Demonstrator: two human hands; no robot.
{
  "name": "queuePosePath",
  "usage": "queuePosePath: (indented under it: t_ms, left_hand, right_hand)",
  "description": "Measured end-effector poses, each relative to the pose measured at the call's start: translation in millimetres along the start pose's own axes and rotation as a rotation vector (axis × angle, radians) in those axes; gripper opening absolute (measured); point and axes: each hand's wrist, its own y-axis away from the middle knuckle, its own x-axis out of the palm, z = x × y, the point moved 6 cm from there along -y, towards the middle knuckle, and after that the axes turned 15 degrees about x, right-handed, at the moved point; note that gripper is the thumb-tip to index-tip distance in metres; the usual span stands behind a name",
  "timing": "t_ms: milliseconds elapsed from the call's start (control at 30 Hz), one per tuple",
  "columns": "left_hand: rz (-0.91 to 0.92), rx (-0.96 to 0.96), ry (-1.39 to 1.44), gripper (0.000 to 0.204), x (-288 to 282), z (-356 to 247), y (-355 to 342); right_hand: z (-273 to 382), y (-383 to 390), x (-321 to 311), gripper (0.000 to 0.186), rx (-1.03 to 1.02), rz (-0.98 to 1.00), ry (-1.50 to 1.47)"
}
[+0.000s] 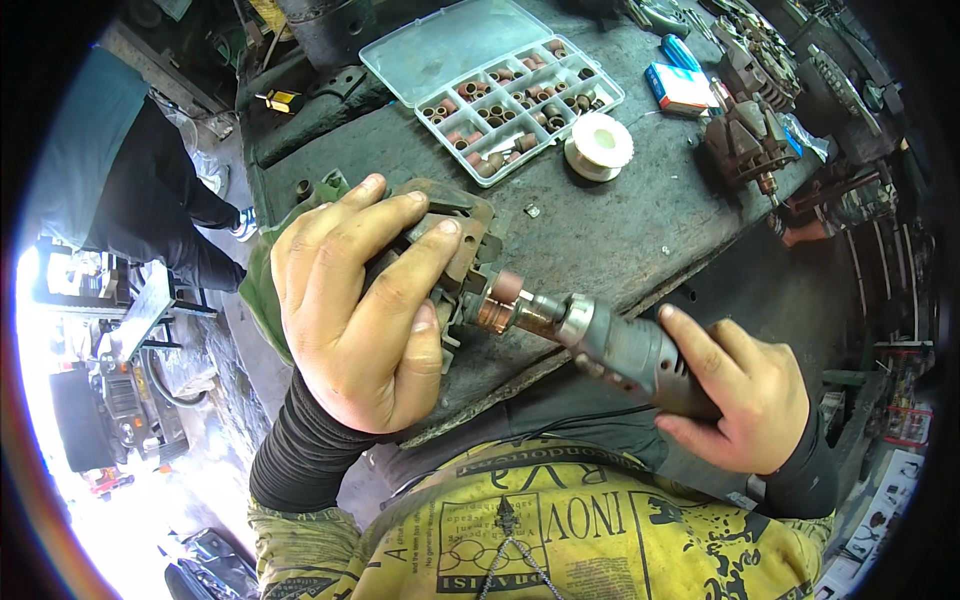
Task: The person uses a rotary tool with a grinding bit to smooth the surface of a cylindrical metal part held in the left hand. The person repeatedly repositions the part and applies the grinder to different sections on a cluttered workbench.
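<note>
My left hand [355, 300] is wrapped over a dark metal part that looks like an alternator rotor [463, 252], holding it at the table's near edge. From its right side juts a shaft with copper-coloured rings [494, 316]. A green cloth [262, 290] lies beside and partly behind this hand. In my right hand [742, 388] is a grey rotary tool [630, 350], gripped round its body and pointing left. The reddish-brown sanding drum [507, 286] on its tip is at the copper rings; whether it touches them I cannot tell.
Beyond my hands stands a clear compartment box [485, 172], lid open, with many sanding drums. A white spool [598, 147] sits beside it. Farther right are a blue-and-white box [680, 90] and another rotor [745, 140]. A person in dark trousers [160, 170] stands at the left.
</note>
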Motion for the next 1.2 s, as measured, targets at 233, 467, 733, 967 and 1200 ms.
queuePosePath:
  t_ms: [233,467,733,967,1200]
  left_hand:
    - [-0.004,0.004,0.0,0.043,-1.6,-1.0,3.3]
    - [0.002,-0.002,-0.002,0.039,-6.5,-2.5,8.4]
    - [0.016,-0.03,0.005,0.036,-9.6,-4.0,11.7]
    - [0.026,-0.034,0.001,0.032,-12.9,-6.1,11.0]
    - [0.023,-0.054,-0.012,0.029,-13.3,-8.3,11.1]
  right_hand:
    - [-5.2,-1.7,0.2,0.086,0.004,0.014,-0.005]
    - [-7.5,-2.2,1.3,0.088,-0.01,0.037,-0.023]
    - [-6.5,-4.3,-0.5,0.086,-0.026,0.08,-0.047]
    - [-5.5,-8.5,-4.8,0.079,0.001,0.079,-0.035]
    - [-6.9,-10.4,-2.7,0.081,0.014,0.094,0.006]
